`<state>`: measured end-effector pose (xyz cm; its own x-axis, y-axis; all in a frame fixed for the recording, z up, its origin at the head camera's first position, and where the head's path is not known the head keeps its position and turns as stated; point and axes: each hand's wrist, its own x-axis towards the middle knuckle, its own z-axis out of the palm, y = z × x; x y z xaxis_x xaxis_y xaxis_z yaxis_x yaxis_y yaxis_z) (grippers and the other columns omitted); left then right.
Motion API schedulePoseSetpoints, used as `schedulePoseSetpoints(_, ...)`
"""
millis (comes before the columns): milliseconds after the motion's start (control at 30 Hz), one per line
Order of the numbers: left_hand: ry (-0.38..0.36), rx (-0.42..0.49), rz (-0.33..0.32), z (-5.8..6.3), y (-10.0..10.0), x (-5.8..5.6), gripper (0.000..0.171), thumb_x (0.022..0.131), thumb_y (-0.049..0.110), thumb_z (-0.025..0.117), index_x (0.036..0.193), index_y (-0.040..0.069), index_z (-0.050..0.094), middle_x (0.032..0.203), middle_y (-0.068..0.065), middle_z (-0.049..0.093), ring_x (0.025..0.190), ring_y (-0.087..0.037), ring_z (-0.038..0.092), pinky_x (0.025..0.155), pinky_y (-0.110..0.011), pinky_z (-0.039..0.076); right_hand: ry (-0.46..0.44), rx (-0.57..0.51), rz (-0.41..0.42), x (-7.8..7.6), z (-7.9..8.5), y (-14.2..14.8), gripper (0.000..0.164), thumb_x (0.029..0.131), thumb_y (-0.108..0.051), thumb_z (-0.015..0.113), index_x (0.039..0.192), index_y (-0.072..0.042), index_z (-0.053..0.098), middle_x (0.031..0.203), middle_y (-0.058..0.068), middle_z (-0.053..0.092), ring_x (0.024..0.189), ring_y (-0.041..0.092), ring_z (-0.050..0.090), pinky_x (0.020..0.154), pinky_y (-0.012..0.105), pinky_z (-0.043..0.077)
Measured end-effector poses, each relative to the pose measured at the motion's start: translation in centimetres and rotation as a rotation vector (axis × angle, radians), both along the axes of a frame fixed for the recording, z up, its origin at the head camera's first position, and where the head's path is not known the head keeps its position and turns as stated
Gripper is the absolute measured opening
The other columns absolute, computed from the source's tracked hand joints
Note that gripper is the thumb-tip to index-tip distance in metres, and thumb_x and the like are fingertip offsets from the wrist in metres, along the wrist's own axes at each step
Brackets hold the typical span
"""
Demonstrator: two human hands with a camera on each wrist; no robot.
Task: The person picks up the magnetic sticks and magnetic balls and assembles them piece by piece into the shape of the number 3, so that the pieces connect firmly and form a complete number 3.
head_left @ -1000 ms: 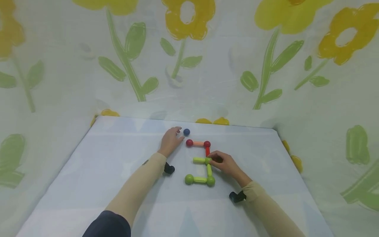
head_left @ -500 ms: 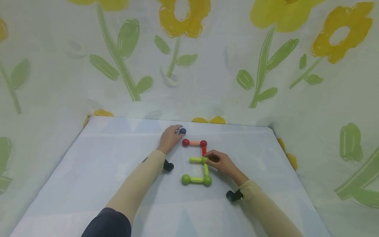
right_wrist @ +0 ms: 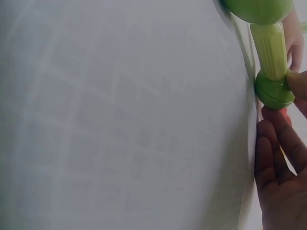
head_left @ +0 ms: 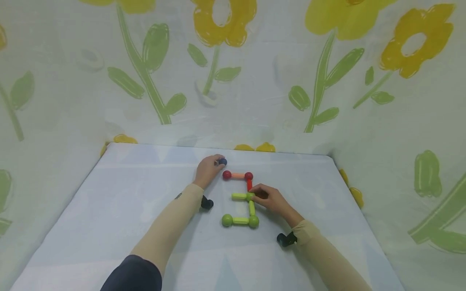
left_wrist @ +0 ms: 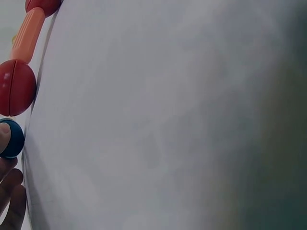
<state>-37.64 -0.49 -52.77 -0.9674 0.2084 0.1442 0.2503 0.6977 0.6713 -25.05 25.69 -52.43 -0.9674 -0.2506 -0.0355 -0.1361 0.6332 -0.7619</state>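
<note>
In the head view my left hand point(head_left: 207, 170) pinches a small dark blue ball point(head_left: 223, 161) between thumb and fingers, just behind a linked figure of balls and rods. In the left wrist view the thumb lies on that blue ball point(left_wrist: 15, 139), close to a red ball point(left_wrist: 18, 86). My right hand point(head_left: 274, 201) pinches the middle green ball point(head_left: 250, 197) of the figure. From this ball a yellow-green rod point(head_left: 238, 196) points left, and a red rod point(head_left: 249, 186) leads back to another red ball point(head_left: 248, 176). An orange rod point(head_left: 238, 176) joins the two red balls.
Toward the front, a yellow-green rod point(head_left: 252, 208) leads to a green corner ball point(head_left: 253, 221), linked by another rod point(head_left: 240, 220) to a green end ball point(head_left: 227, 220). The white table point(head_left: 109, 210) meets a flower-patterned curtain point(head_left: 262, 81). Black wrist devices point(head_left: 207, 203) hang beside both wrists.
The left fingers have closed around the blue ball, which earlier lay apart from them. The right hand stays on the green ball. The whole head view has shifted slightly.
</note>
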Motion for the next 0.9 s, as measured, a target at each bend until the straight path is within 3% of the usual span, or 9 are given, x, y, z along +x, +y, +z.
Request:
schedulePoseSetpoints(300,0.030,0.009,0.003,0.2,-0.6,0.4,0.036,0.095,0.023,0.073,0.129,0.013,0.068,0.127,-0.008,0.069,0.124,-0.027,0.060,0.108,-0.044,0.043,-0.017,0.000,-0.014,0.0,0.1,-0.3,0.022,0.094,-0.024,0.075,0.116,-0.022,0.071,0.105,-0.007,0.069,0.097,0.014,0.061,0.091,0.036,0.052)
schedulePoseSetpoints(633,-0.028,0.070,0.034,0.0,-1.6,1.0,0.034,0.095,0.023,0.074,0.127,0.015,0.069,0.130,-0.006,0.068,0.128,-0.025,0.057,0.110,-0.043,0.042,-0.025,0.015,-0.022,0.1,0.4,-0.4,0.023,0.094,-0.026,0.074,0.117,-0.021,0.071,0.108,-0.006,0.069,0.100,0.015,0.061,0.093,0.036,0.052)
schedulePoseSetpoints(900,-0.031,0.065,-0.001,0.0,-2.5,1.8,0.034,0.094,0.022,0.075,0.126,0.014,0.070,0.126,-0.008,0.070,0.121,-0.026,0.061,0.106,-0.045,0.045,-0.026,0.029,-0.030,0.3,0.4,-0.3,0.025,0.095,-0.027,0.074,0.117,-0.019,0.070,0.109,-0.004,0.069,0.100,0.016,0.061,0.093,0.036,0.053)
